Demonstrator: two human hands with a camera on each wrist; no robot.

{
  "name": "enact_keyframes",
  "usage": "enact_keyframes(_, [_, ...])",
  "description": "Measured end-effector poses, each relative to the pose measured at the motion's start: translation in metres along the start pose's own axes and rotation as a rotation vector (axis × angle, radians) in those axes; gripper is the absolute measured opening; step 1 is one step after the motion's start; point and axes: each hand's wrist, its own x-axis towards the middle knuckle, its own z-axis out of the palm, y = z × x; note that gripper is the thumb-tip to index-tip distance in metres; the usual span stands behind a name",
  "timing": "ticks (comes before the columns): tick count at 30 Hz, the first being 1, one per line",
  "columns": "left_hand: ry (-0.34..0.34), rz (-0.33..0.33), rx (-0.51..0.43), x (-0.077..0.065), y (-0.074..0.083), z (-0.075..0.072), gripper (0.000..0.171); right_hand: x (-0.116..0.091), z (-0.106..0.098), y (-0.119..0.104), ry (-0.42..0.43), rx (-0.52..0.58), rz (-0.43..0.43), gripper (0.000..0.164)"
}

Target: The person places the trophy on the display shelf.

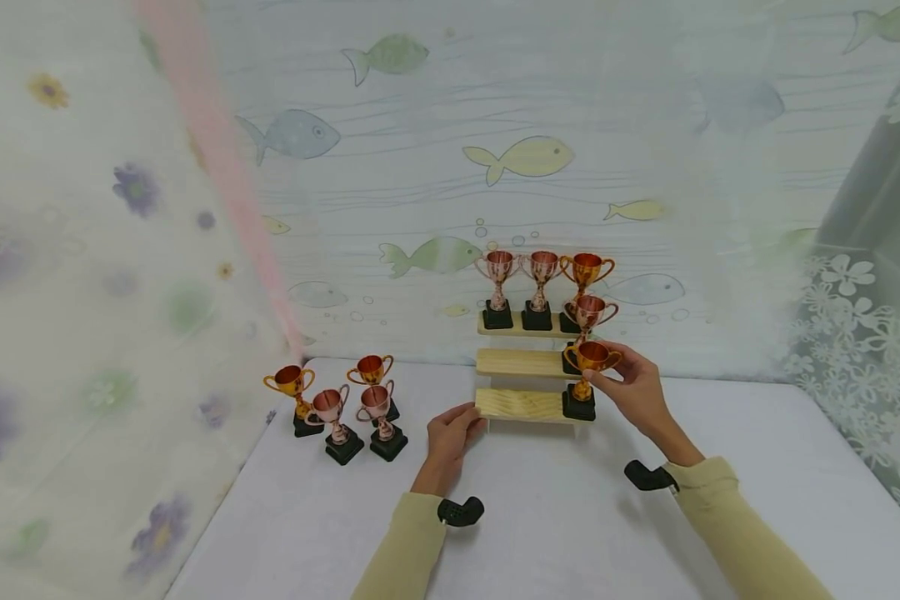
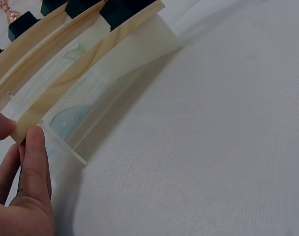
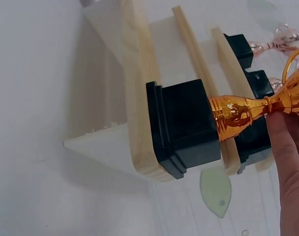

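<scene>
A three-tier wooden display shelf [image 1: 521,404] with pale side supports stands on the table. My left hand [image 1: 450,437] pinches the left end of its bottom board, thumb on top and fingers underneath in the left wrist view. At the right end of that board, my right hand [image 1: 633,396] holds a gold trophy cup [image 3: 233,115] by its stem, just below the bowl. The trophy's black base [image 3: 184,130] sits upright on the board. Directly behind, a rose-gold trophy [image 1: 591,312] occupies the middle board's right end, its base partly hidden.
Two rose-gold trophies [image 1: 498,287] and a gold one [image 1: 587,268] line the top board. Several more trophies [image 1: 337,417], gold and rose-gold, stand grouped on the white-covered table [image 1: 525,525] to the left. A fish-patterned curtain [image 1: 420,192] hangs behind.
</scene>
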Motion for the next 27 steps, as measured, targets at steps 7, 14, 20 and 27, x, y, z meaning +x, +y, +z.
enact_keyframes(7, [-0.014, -0.004, 0.006, -0.0024, 0.0014, -0.0012, 0.034, -0.0004, 0.004, -0.0025, 0.016, 0.051, -0.002, 0.047])
enact_keyframes(14, [-0.025, -0.007, 0.003, -0.0022, 0.0014, -0.001, 0.033, 0.0013, 0.0066, -0.0011, 0.008, 0.096, -0.004, 0.048])
enact_keyframes(20, [-0.031, -0.008, 0.001, -0.0016, 0.0016, -0.0015, 0.033, 0.002, 0.0079, -0.0012, 0.016, 0.094, -0.013, 0.048])
enact_keyframes(27, [-0.026, -0.017, 0.003, -0.0008, 0.0009, -0.0023, 0.034, 0.0016, 0.0071, 0.0017, -0.005, 0.11, 0.014, 0.052])
